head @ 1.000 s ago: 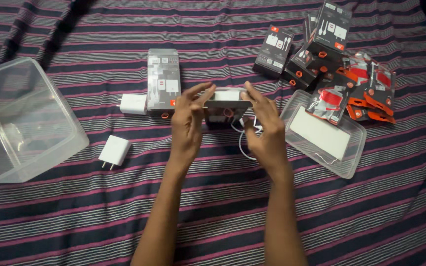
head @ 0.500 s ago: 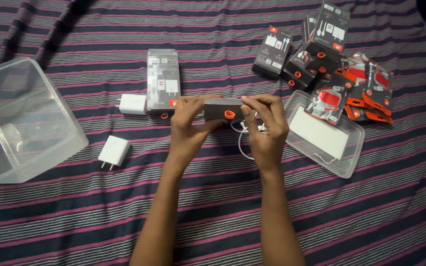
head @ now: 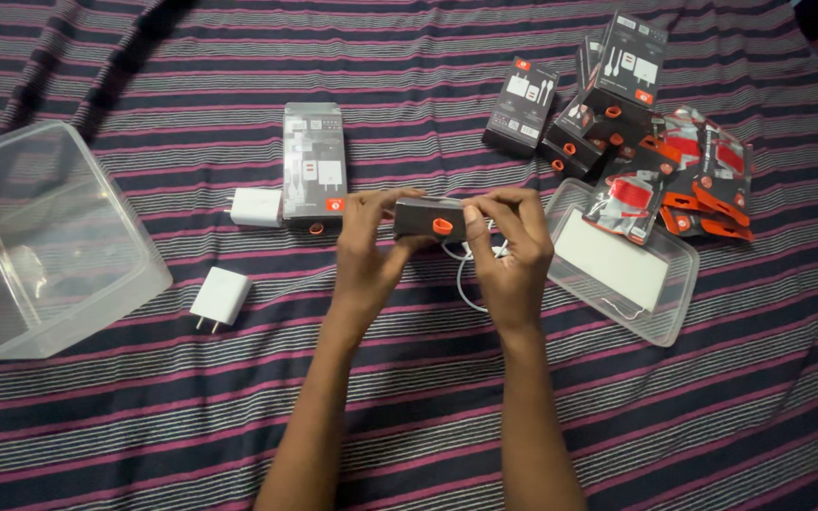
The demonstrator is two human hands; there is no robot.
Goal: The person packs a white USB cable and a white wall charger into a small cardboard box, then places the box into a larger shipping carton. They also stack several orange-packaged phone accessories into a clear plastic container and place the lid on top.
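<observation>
Head view | your left hand (head: pixel 368 248) and right hand (head: pixel 508 260) both grip a small dark box (head: pixel 428 218), fingers closed on its ends | white cable (head: pixel 466 274) beneath | striped bed sheet (head: pixel 409 397).

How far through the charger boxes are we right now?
Done, it seems: one grey box lies flat on the striped cloth. In hand: left hand and right hand grip a dark box over a white cable. Left: two loose white chargers, boxes piled.
</observation>
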